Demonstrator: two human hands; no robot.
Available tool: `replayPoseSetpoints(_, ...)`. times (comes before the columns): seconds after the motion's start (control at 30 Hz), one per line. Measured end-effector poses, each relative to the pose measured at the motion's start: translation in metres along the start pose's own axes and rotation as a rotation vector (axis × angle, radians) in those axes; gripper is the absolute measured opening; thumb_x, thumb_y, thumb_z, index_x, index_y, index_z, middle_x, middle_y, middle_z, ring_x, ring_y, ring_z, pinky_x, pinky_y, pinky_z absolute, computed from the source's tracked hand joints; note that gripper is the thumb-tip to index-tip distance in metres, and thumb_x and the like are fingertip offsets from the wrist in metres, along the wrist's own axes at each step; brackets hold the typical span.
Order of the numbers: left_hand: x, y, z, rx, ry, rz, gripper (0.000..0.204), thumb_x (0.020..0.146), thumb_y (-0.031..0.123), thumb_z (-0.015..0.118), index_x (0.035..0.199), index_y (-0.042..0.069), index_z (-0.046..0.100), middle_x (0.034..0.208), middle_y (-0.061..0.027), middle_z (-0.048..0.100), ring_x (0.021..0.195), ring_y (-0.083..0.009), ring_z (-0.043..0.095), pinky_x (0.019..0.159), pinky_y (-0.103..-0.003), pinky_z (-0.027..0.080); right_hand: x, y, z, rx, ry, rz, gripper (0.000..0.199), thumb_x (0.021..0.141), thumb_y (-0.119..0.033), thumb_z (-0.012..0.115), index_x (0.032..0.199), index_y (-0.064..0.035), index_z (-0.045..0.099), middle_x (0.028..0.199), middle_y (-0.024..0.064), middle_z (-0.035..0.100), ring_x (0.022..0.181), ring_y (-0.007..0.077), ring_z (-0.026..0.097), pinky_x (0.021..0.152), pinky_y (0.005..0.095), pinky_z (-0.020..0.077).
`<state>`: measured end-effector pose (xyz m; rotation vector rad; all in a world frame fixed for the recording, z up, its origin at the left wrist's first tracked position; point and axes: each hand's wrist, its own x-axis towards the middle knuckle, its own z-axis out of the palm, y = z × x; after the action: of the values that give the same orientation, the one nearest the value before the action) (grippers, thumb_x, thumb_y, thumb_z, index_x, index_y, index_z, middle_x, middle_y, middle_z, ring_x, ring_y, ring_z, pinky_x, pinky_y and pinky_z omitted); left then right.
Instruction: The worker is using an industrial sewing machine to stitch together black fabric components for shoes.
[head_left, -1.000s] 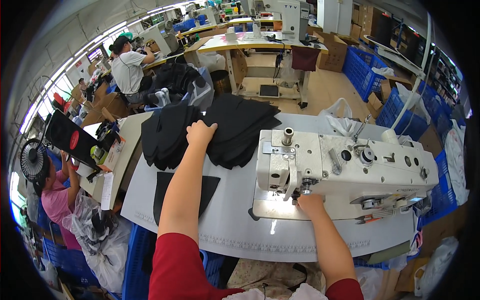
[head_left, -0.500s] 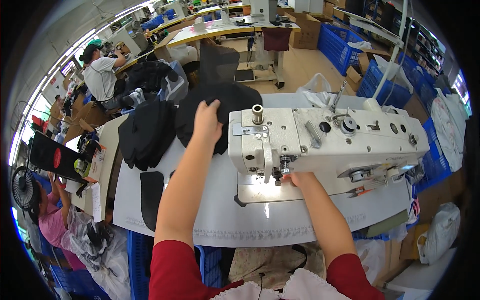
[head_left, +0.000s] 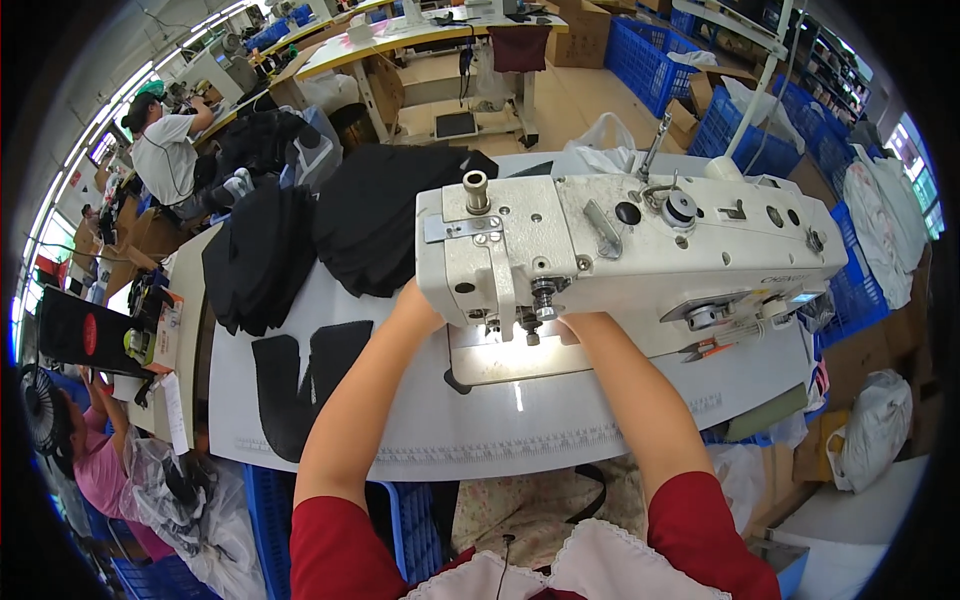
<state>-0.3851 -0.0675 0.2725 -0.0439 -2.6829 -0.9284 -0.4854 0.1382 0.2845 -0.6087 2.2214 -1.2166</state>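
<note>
A white sewing machine (head_left: pixel 620 240) stands on the pale table, its lamp lighting the plate under the needle. My left hand (head_left: pixel 424 306) reaches behind the machine's head from the left, and its fingers are hidden there. From the right, my right hand (head_left: pixel 580 326) goes in under the arm by the needle, its fingers also out of sight. Whether either hand holds anything cannot be seen. Left of the machine lie a stack of black fabric pieces (head_left: pixel 258 260) and a broader black stack (head_left: pixel 378 215). Two loose black pieces, a curved one (head_left: pixel 278 390) and another (head_left: pixel 338 352), lie nearer me.
A ruler strip (head_left: pixel 520 444) runs along the table's front edge. Small orange-handled snips (head_left: pixel 708 348) rest beneath the machine's arm. Blue crates (head_left: pixel 650 65) stand beyond on the right. Two people, one in white (head_left: pixel 165 150) and one in pink (head_left: pixel 105 450), sit at the left.
My left hand has left the broader black stack and moved toward me, behind the machine head. The dark sheet raised above that stack is gone from there. The whole view has shifted slightly.
</note>
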Motion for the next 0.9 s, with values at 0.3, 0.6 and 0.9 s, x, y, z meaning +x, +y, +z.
replayPoseSetpoints(0.3,-0.033,0.031,0.003,0.030,-0.163,-0.049,0.045,0.066,0.018,0.075,0.107,0.009,0.060,0.103,-0.0130,0.062,0.100,-0.0331,0.055,0.085,-0.040,0.044,-0.024,0.058,0.029,-0.503,0.483,-0.628,0.030,0.065,-0.017,0.067,0.092,-0.0040,0.061,0.089,0.0154,0.063,0.086,0.0312,0.059,0.075,0.0403,0.0478)
replayPoseSetpoints(0.6,-0.043,0.036,0.009,0.018,-0.090,-0.170,0.046,0.065,0.017,0.076,0.108,0.010,0.061,0.107,-0.0115,0.061,0.105,-0.0333,0.052,0.085,-0.045,0.042,-0.049,0.014,0.025,-0.417,0.284,-0.312,0.024,0.068,-0.016,0.063,0.088,-0.0034,0.061,0.084,0.0141,0.063,0.082,0.0313,0.061,0.071,0.0410,0.0488)
replayPoseSetpoints(0.9,-0.036,0.031,0.018,0.033,0.098,-0.036,0.038,0.062,0.012,0.076,0.098,0.010,0.064,0.095,-0.0070,0.066,0.093,-0.0300,0.060,0.078,-0.040,0.047,-0.037,0.033,0.036,-0.431,0.392,-0.405,0.025,0.070,-0.008,0.057,0.095,-0.0060,0.062,0.092,0.0140,0.063,0.089,0.0339,0.058,0.077,0.0429,0.0463)
